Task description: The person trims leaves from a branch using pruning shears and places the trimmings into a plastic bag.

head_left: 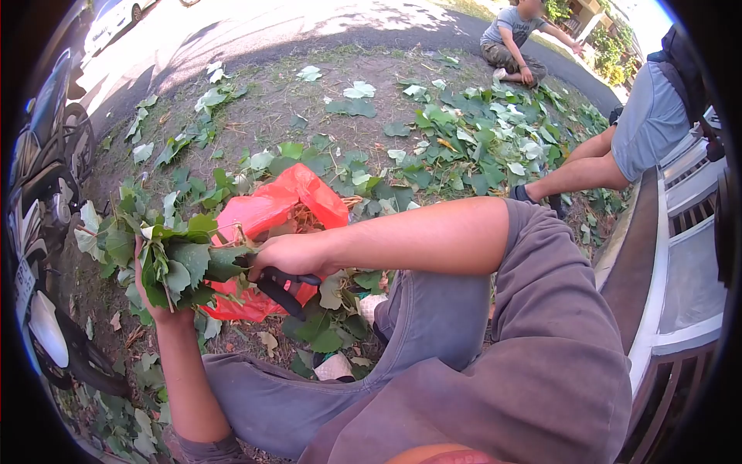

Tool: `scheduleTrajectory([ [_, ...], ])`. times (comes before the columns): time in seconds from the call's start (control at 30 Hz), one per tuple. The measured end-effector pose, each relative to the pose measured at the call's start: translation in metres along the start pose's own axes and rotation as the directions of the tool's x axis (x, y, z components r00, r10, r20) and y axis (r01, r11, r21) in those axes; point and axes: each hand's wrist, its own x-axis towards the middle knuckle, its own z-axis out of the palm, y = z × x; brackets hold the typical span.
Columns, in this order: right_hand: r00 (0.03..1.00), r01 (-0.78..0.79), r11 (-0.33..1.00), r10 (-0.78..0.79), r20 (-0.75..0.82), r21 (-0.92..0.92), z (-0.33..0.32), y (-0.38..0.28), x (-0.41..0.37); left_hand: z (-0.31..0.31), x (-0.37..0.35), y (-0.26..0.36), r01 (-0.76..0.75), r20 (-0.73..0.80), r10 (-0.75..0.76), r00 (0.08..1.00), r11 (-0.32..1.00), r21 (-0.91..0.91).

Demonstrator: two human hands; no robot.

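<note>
My left hand (154,290) is wrapped round a thick bunch of green leaves (182,259), which hides most of its fingers. Just right of the bunch, my right hand (290,254) is closed on dark-handled pruning shears (282,290); the handles stick out below the palm and the blades are hidden among the leaves. Behind both hands a red plastic bag (267,205) lies open on the ground, with dry brownish stems showing inside it.
Cut leaves (471,139) are strewn over the ground. A seated person (514,42) is at the back right, and another person's bare leg (576,166) reaches in nearer. Motorbikes (58,178) stand along the left; a white metal fence (680,309) runs along the right.
</note>
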Motion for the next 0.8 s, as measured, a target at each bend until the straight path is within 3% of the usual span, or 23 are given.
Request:
scheduleTrajectory([
  [0.17,0.999,0.018,1.0,-0.019,-0.04,-0.007,0.0,-0.001,-0.001,0.011,0.0,0.009,0.008,0.08,-0.003,0.997,0.998,-0.06],
  [0.23,0.999,-0.006,1.0,0.005,-0.043,-0.022,-0.002,-0.001,-0.002,0.015,-0.001,0.013,-0.029,-0.095,0.033,0.995,0.999,0.04],
  [0.37,0.999,-0.021,0.995,0.018,-0.03,-0.097,-0.007,0.001,-0.004,0.007,0.003,0.019,-0.003,-0.084,0.005,0.996,1.0,0.024],
  [0.43,0.997,-0.054,0.987,0.045,-0.064,-0.152,-0.003,-0.009,-0.015,0.008,0.006,0.019,0.036,-0.18,-0.021,0.983,0.996,0.08],
  [0.57,0.997,-0.042,0.931,0.017,-0.072,-0.362,-0.005,-0.014,-0.019,0.009,0.003,0.015,-0.011,-0.162,0.044,0.986,0.981,0.196],
  [0.6,0.997,-0.041,0.931,0.015,-0.076,-0.362,-0.006,-0.015,-0.019,0.002,0.004,0.017,0.017,-0.055,-0.014,0.998,0.998,0.061],
  [0.63,0.995,-0.006,0.858,-0.046,-0.088,-0.514,-0.007,-0.017,-0.019,-0.007,0.005,0.019,0.058,0.059,-0.054,0.997,0.996,-0.072],
  [0.67,0.99,0.024,0.757,-0.109,-0.09,-0.653,-0.009,-0.019,-0.019,-0.02,0.009,0.016,0.069,0.061,-0.064,0.996,0.994,-0.09],
  [0.7,0.99,0.026,0.754,-0.113,-0.09,-0.657,-0.013,-0.021,-0.018,-0.015,0.008,0.013,0.064,0.063,-0.059,0.996,0.994,-0.09],
  [0.77,0.999,-0.003,0.58,-0.033,-0.027,-0.814,-0.021,-0.024,-0.017,0.0,0.003,0.009,-0.15,-0.245,0.214,0.946,0.956,0.254],
  [0.8,0.999,-0.049,0.462,0.031,-0.039,-0.885,-0.023,-0.025,-0.019,0.001,0.001,0.015,-0.138,-0.254,0.188,0.949,0.97,0.201],
])
